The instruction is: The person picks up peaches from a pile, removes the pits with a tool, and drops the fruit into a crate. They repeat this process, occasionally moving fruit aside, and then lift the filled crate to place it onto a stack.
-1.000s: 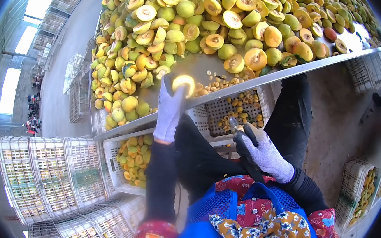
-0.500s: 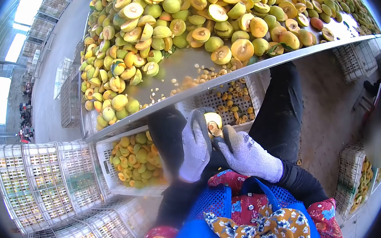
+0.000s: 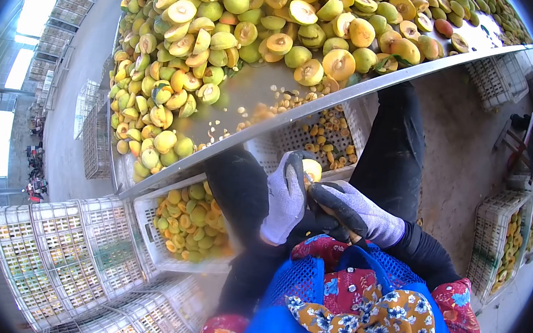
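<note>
My left hand point(image 3: 286, 197), in a pale glove with dark fingertips, is closed on a yellow fruit piece point(image 3: 312, 170) above my lap. Right beside it, my right hand point(image 3: 360, 214) is closed round a tool with a wooden handle point(image 3: 356, 238), whose end shows below the palm. The working end of the tool is hidden between the hands. Beyond my hands a crate point(image 3: 357, 127) holds small cut pieces. Halved yellow-green fruits point(image 3: 226, 42) are heaped on the metal table point(image 3: 258, 83).
The table's raised metal edge point(image 3: 322, 105) runs diagonally ahead of my hands. A crate of fruit point(image 3: 141, 219) stands at my left, near stacked white crates point(image 3: 56, 249). More crates point(image 3: 494, 243) stand at the right, with a blurred dark shape above them.
My right hand has turned over, palm downward, and its tool handle now shows. My left hand has moved slightly right with the fruit, which is more covered by the fingers.
</note>
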Available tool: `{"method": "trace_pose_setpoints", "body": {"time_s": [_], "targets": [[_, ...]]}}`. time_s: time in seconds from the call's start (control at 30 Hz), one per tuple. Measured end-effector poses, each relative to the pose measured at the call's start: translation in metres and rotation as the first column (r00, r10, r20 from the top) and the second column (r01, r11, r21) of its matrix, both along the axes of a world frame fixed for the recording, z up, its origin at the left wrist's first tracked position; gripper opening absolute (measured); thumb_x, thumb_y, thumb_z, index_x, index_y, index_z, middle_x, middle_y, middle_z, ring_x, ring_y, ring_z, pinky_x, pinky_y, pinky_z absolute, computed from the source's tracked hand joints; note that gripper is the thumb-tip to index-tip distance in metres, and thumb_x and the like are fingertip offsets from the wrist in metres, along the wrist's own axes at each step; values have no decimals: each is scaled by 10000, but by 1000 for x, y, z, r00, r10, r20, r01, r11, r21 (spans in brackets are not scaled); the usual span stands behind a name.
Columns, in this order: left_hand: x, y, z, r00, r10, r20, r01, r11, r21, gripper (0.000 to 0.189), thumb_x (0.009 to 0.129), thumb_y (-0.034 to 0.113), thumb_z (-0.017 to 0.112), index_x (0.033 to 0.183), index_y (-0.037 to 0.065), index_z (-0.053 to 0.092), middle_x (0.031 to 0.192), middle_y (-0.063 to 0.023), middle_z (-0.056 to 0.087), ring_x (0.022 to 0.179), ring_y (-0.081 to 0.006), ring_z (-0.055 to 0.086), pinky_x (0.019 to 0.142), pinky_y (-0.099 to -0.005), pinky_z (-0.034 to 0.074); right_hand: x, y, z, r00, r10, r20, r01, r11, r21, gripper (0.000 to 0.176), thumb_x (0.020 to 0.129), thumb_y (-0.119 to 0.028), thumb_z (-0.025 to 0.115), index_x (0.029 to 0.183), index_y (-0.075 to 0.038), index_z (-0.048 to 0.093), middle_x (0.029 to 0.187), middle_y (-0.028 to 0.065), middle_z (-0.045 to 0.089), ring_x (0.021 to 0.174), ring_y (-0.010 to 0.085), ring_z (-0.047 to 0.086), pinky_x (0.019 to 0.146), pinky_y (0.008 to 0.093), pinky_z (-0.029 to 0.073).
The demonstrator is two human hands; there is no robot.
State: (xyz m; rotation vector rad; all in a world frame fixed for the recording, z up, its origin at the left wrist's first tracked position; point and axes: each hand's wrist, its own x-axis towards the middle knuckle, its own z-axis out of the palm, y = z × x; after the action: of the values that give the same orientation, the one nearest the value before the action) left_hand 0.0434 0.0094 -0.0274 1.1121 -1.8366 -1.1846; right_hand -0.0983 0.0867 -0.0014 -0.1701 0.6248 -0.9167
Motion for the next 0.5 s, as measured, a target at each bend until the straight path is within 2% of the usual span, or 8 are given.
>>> {"method": "trace_pose_setpoints", "body": {"time_s": [0.1, 0.13, 0.2, 0.27, 0.3, 0.4, 0.43, 0.5], "targets": [[-2, 1, -7, 999, 19, -48, -22, 997, -76, 257, 1019, 146, 393, 1049, -7, 598, 855, -171, 641, 770, -291, 659, 696, -369, 506, -14, -2, 1, 972, 42, 229, -78, 985, 152, 416, 1027, -434, 448, 935, -35, 521, 559, 21, 441, 384, 69, 380, 323, 182, 317], [-4, 0, -4, 999, 5, -39, -12, 986, -169, 262, 1019, 151, 391, 1042, -8, 599, 844, -171, 640, 764, -298, 656, 690, -375, 504, -16, -2, -19, 836, 52, 547, -162, 974, 156, 416, 1026, -433, 453, 938, -31, 519, 556, 17, 430, 383, 62, 376, 322, 174, 314], [-5, -1, -3, 999, -17, 37, 26, 969, -248, 271, 1021, 158, 389, 1028, -12, 600, 831, -175, 640, 756, -309, 652, 684, -385, 501, -16, -4, -26, 739, 51, 672, -200, 969, 147, 406, 1025, -423, 459, 938, -31, 518, 551, 4, 408, 380, 60, 363, 321, 169, 304], [-3, -3, -7, 985, -39, 169, 75, 974, -214, 279, 1023, 163, 389, 1015, -18, 601, 827, -182, 640, 752, -318, 649, 683, -392, 499, -12, -1, -12, 948, 33, 317, -97, 977, 188, 404, 1024, -422, 460, 940, -30, 519, 549, -2, 392, 377, 57, 351, 320, 165, 295], [-1, -2, -10, 991, -56, 120, 71, 990, -126, 278, 1022, 161, 388, 1010, -19, 601, 827, -187, 639, 746, -325, 647, 679, -394, 498, -10, -1, -5, 993, 18, 119, -41, 980, 194, 404, 1024, -421, 461, 941, -30, 519, 547, -6, 384, 375, 56, 345, 319, 163, 290], [-1, -5, -18, 996, -78, -52, 84, 988, 126, 276, 1019, 156, 387, 997, -20, 599, 826, -203, 635, 729, -347, 642, 669, -397, 493, -15, 0, -41, 657, -19, 754, -240, 942, 233, 408, 1022, -426, 461, 945, -30, 521, 550, -10, 377, 372, 53, 339, 318, 161, 281], [-3, -2, -13, 994, -79, -74, 83, 996, 44, 278, 1021, 161, 390, 998, -14, 605, 826, -200, 638, 717, -342, 643, 669, -390, 493, -12, 4, -50, 566, -38, 823, -243, 947, 211, 411, 1023, -421, 459, 952, -21, 522, 550, -13, 375, 369, 49, 336, 315, 162, 276], [2, -2, -23, 985, -147, 89, 157, 980, -120, 273, 1006, 200, 435, 1020, -13, 605, 860, -151, 657, 774, -268, 658, 690, -363, 507, -16, 6, -37, 788, 7, 616, -189, 954, 231, 409, 1027, -412, 449, 952, -16, 520, 550, -12, 375, 367, 51, 334, 315, 166, 283]]}}
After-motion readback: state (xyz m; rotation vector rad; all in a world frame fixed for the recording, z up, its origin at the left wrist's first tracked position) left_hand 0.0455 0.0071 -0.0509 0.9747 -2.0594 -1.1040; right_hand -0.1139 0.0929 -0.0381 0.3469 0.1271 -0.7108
